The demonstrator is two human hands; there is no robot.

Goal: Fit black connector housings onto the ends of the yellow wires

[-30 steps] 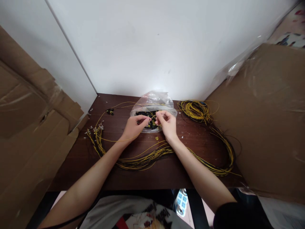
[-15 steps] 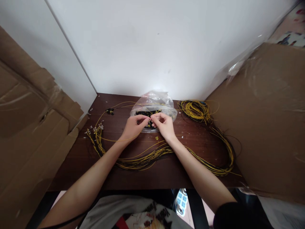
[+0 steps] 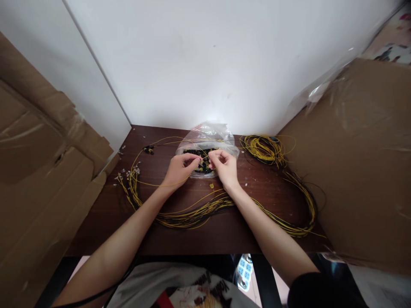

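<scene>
My left hand [image 3: 181,170] pinches a thin yellow wire [image 3: 206,157] between thumb and forefinger. A short stretch of it runs across to my right hand [image 3: 225,169], whose thumb and fingertips are also closed on the wire. Both hands are above the front of a clear plastic bag [image 3: 210,129], which lies open and holds many small black and yellow parts [image 3: 203,169]. Under my forearms passes a long bundle of yellow and black wires [image 3: 192,219]. A small yellow piece [image 3: 211,185] lies on the table just below the bag. Whatever sits inside the fingertips is too small to make out.
A coil of yellow wire [image 3: 261,147] rests at the back right of the brown table [image 3: 205,241]. White-tipped wire ends [image 3: 130,172] and a few black and yellow parts [image 3: 148,149] are at left. Cardboard stands on the left [image 3: 38,171] and right [image 3: 359,162]; a white wall [image 3: 205,64] is behind.
My right hand has moved slightly right, away from my left hand, so a stretch of yellow wire now shows between them. The left hand stays nearly in place.
</scene>
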